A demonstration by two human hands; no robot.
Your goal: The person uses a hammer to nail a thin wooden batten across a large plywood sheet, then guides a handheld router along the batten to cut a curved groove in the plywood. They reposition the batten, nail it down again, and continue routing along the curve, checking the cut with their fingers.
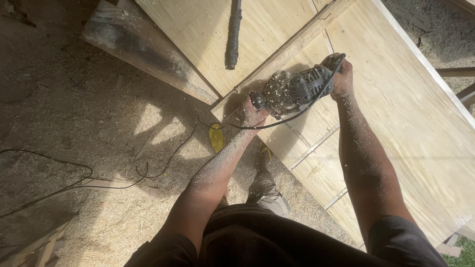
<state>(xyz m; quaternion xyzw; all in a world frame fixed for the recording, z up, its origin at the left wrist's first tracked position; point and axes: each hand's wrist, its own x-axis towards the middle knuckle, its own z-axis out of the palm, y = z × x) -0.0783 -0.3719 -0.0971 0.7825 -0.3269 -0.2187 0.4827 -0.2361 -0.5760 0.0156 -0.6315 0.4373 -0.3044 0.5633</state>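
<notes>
A black electric planer, coated in wood shavings, rests on a narrow wooden strip that crosses a large plywood sheet. My left hand grips the tool's front knob at the sheet's near edge. My right hand is closed around the rear handle. The tool's black cord loops under both hands and trails down to the ground. Both forearms are dusted with sawdust.
The ground at left is covered in wood shavings, with the black cable snaking across it. A black rod-like tool lies on another plywood board at top. A dark plank leans at upper left. My yellow footwear shows below the sheet's edge.
</notes>
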